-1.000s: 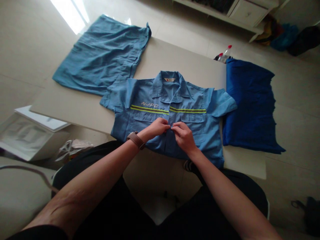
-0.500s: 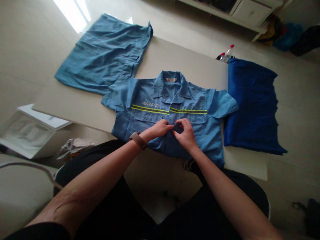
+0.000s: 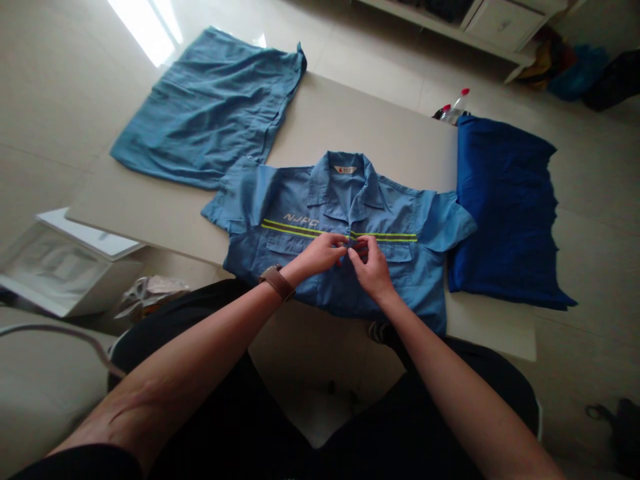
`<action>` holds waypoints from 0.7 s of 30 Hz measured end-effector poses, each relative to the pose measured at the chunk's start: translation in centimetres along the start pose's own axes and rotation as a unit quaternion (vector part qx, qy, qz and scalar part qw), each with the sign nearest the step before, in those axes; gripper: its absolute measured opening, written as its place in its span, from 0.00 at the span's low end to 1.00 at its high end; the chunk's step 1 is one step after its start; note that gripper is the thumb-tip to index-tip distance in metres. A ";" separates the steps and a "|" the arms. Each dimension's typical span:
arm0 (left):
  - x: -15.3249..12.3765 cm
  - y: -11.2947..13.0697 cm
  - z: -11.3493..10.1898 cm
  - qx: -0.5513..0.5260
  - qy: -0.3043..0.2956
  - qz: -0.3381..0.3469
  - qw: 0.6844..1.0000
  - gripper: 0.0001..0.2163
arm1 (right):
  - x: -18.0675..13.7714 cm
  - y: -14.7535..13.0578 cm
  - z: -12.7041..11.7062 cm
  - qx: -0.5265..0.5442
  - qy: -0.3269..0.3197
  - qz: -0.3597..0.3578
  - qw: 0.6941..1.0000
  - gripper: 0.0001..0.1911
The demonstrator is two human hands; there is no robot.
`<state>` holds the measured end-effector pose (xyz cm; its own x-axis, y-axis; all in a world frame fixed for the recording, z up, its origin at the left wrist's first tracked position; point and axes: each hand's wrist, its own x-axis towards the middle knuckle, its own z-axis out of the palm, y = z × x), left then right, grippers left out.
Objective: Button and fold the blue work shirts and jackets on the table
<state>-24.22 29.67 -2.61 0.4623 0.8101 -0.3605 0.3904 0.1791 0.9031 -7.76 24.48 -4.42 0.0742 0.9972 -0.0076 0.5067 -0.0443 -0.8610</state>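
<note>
A blue short-sleeved work shirt (image 3: pixel 295 190) lies front side up on the table, its collar away from me. Yellow-edged stripes cross its chest, and letters stand above them on the left. My left hand (image 3: pixel 325 253), with a brown strap at the wrist, pinches the shirt's front placket just below the stripes. Opposite it, my right hand (image 3: pixel 371 267) pinches the same front edge, thumb and forefinger almost meeting the left fingers. The fingertips hide any button there. The lower part of the shirt hangs over the table's near edge.
A folded lighter blue cloth garment (image 3: pixel 210 107) covers the far left of the white table (image 3: pixel 375 127). Dark blue fabric (image 3: pixel 503 213) drapes over the right end. Red-capped bottles (image 3: pixel 457 107) stand behind it. A white bin (image 3: pixel 75 260) is at the left.
The collar and stripes have slid slightly towards me. Both hands now pinch the placket higher, close under the stripes, with the fingertips nearer together.
</note>
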 end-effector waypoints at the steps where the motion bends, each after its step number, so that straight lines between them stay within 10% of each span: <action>1: -0.1 0.2 0.1 0.020 -0.017 0.021 0.999 0.11 | 0.0 0.0 0.0 0.015 0.008 0.011 1.000 0.18; 13: -0.8 -0.3 0.1 0.325 0.092 0.153 0.929 0.19 | 0.6 0.6 0.2 0.063 0.036 0.037 0.997 0.14; 21: -0.7 -0.6 0.5 0.335 0.103 0.090 0.932 0.15 | 0.0 0.2 0.3 0.038 0.024 0.026 0.999 0.20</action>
<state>-24.42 28.69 -3.01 0.4338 0.8952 -0.1023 0.7624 -0.3041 0.5712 -7.85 24.53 -4.75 0.1409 0.9896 -0.0298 0.4338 -0.0888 -0.8966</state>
